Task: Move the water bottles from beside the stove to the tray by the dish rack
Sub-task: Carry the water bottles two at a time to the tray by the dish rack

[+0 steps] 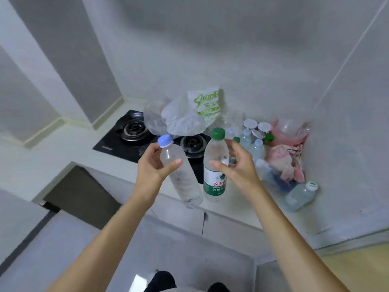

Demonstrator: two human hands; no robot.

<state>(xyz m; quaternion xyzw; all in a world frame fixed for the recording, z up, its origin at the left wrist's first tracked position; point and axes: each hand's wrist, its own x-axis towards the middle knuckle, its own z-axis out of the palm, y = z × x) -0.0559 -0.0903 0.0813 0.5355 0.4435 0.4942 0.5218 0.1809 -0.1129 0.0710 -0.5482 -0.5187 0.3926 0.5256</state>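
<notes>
Clear plastic fills both hands: the left hand (pixel 154 165) is wrapped around the upper body of a blue-capped bottle (pixel 181 175), thumb across its front, and the bottle leans with its base toward the person; the right hand (pixel 235 165) closes on a green-capped bottle (pixel 214 165) with a green and white label, thumb pressed on its near side and the other fingers curled behind it. Both bottles appear lifted clear of the table (pixel 242 205), though the blur makes the gap under their bases hard to judge. To carry them well, I would keep each grip firm around the body rather than the cap, bring the tilted bottle upright, and keep the two from knocking together. Just beyond the left hand lies the black stove (pixel 126 135), partly covered by a crumpled plastic bag (pixel 189 116). Beyond and outside the right hand more small bottles (pixel 250 142) stand clustered beside loose white lids and pink bowls (pixel 288 131), with a squat jar (pixel 301 194) lying tipped nearer the person. How many bottles remain I cannot count; they overlap and smear. Neither the tray nor the dish rack is in view, so the destination lies somewhere outside this view.
</notes>
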